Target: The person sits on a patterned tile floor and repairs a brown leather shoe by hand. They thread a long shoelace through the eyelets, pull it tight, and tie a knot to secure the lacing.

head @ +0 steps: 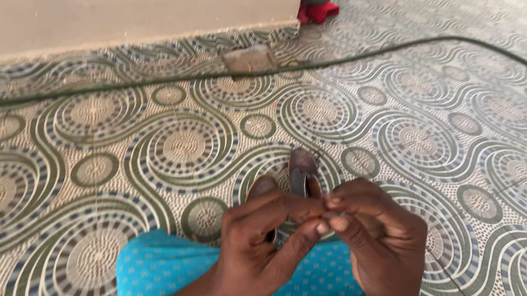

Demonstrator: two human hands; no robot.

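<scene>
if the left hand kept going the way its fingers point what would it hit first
Most likely the right hand: the left hand points rightward, its fingertips already meeting the right hand's, beside the small dark objects pinched between them.

Two bare hands, no sleeves, turquoise garment [164, 266] with small pale dots over the lap

Both hands meet over a lap in turquoise dotted cloth [170, 267]: the left hand [255, 242] and the right hand [376, 240] pinch something small between their fingertips (too tiny to identify). Feet [303, 167] rest on a swirl-patterned floor covering [118, 135]; a dark cable [380, 50] crosses it.
</scene>
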